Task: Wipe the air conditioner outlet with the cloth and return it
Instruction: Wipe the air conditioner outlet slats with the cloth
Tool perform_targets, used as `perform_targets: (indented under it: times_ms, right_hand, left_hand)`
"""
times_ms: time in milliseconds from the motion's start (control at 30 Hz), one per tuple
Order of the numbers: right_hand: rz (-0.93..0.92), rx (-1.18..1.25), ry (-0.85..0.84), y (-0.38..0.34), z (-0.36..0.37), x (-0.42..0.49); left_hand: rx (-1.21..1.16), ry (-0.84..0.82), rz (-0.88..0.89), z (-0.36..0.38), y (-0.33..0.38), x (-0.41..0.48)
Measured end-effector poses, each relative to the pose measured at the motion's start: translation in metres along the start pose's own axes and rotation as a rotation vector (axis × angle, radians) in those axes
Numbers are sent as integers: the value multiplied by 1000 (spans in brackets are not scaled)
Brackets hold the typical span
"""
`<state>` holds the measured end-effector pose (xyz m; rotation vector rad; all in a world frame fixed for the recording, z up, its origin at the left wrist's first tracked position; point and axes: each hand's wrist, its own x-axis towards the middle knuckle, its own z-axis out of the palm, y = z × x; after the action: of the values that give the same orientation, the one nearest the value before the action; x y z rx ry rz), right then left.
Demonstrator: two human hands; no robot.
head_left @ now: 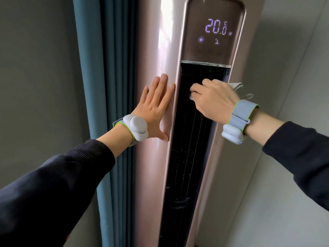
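A tall pink standing air conditioner (153, 166) fills the middle of the view. Its outlet (188, 148) is a long dark vertical slot with thin vanes inside. My right hand (211, 98) is pressed into the upper part of the slot, shut on a pale grey cloth (236, 86). Most of the cloth is hidden under the palm; a white bit shows below the fingers and folds stick out behind the hand. My left hand (156, 106) lies flat and open on the pink casing just left of the slot, fingers spread upward.
A dark display panel (213, 32) above the outlet reads 20.0 with sun and fan icons. A teal curtain (99, 86) hangs against the unit's left side. Grey wall lies to the left and right. Both wrists wear grey bands.
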<state>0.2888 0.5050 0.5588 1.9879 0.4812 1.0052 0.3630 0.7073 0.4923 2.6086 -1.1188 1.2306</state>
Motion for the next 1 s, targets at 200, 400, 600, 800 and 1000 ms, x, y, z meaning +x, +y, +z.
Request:
perform_targets:
  times_ms: [200, 400, 600, 800, 1000]
  right_hand:
    - [-23, 32, -77, -7, 4, 0]
    - [-14, 4, -36, -6, 8, -2]
    - [-36, -3, -32, -9, 10, -7]
    - [-21, -18, 4, -12, 12, -8]
    - [-71, -16, -7, -15, 15, -13]
  left_hand:
    - [1, 11, 2, 0, -1, 0]
    - [17, -7, -1, 1, 0, 0]
    - [24, 4, 3, 2, 0, 0]
    - [34, -3, -2, 1, 0, 0]
    - [39, 15, 1, 2, 0, -1]
